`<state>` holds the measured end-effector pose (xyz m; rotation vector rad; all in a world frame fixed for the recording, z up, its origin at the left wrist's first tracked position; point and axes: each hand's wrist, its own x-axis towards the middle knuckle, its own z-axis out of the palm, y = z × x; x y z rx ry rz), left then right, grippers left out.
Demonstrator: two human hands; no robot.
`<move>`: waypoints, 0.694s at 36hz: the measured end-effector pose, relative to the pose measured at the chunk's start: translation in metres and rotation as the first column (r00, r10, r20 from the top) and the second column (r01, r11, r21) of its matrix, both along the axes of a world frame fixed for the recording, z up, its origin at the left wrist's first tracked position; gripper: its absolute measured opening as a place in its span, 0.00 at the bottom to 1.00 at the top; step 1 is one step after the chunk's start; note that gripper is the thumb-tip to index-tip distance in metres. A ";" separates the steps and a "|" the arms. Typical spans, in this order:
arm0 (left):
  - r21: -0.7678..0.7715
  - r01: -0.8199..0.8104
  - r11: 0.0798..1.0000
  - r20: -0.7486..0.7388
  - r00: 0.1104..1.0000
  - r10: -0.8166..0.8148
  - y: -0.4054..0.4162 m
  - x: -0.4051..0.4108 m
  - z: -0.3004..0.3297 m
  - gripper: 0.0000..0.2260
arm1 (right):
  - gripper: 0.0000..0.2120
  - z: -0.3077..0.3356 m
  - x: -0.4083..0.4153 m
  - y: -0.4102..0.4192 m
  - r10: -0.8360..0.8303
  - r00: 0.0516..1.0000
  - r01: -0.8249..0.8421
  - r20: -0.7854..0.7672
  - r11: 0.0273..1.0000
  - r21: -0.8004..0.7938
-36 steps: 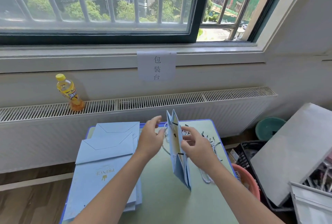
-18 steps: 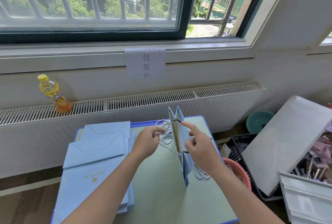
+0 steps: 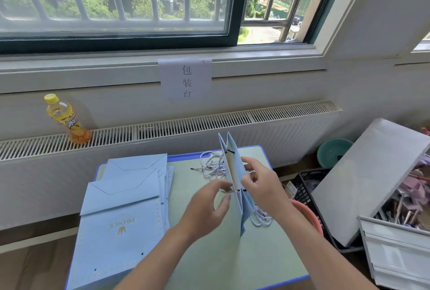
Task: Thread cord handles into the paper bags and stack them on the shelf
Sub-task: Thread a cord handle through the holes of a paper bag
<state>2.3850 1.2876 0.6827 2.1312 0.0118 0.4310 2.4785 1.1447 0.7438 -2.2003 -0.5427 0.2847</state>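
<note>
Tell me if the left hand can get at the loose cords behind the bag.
Probably yes: the left hand is beside the bag, and bare table lies between it and the cords.

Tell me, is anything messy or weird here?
Mostly tidy. The loose cords lie tangled on the table, and a yellow drink bottle stands on the radiator grille, an odd place for it.

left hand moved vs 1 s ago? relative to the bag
Yes. The left hand has dropped from near the top rim of the upright bag to its lower cord hole, closer to the person.
</note>
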 end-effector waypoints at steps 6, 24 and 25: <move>0.051 -0.032 0.998 -0.039 0.999 0.034 -0.001 0.001 -0.014 0.06 | 0.21 0.001 0.004 -0.008 -0.034 0.999 0.034 -0.008 0.999 0.026; 0.431 0.068 0.900 0.006 0.997 -0.078 -0.014 0.029 -0.026 0.10 | 0.15 0.018 -0.003 -0.010 -0.007 0.995 -0.015 -0.104 0.977 -0.214; 0.429 0.096 0.898 0.003 0.994 -0.108 -0.015 0.029 -0.028 0.11 | 0.17 0.018 -0.004 -0.009 0.007 0.999 -0.023 -0.054 0.953 -0.301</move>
